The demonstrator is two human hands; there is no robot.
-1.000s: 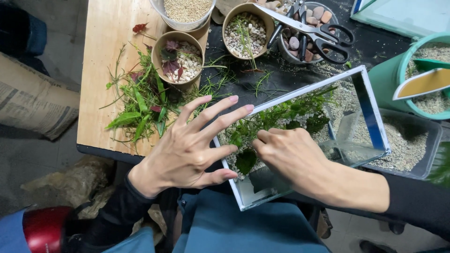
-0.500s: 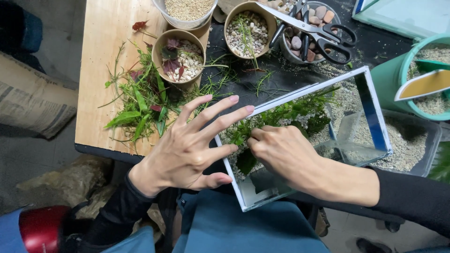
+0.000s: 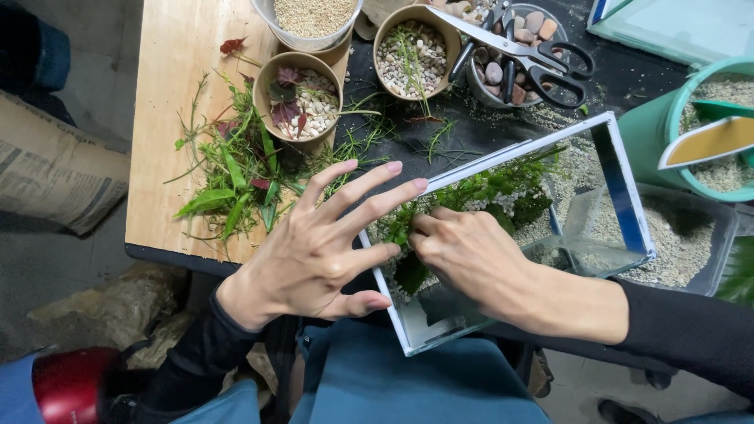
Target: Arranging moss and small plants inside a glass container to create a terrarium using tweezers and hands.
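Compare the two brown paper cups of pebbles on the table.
The left cup stands on the wooden board and holds pale pebbles with dark red leaves. The right cup stands on the black surface and holds greyer, speckled pebbles with thin green stems; the scissors lie across its rim. Both are round, brown, upright and filled with pebbles.

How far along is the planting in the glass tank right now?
Done: the glass tank already holds gravel and a band of green plants. In hand: the right hand reaches inside, fingers at the greenery, while the left hand braces the tank's near wall. Left: loose cuttings lie unplanted on the wooden board, and pebble cups remain full.
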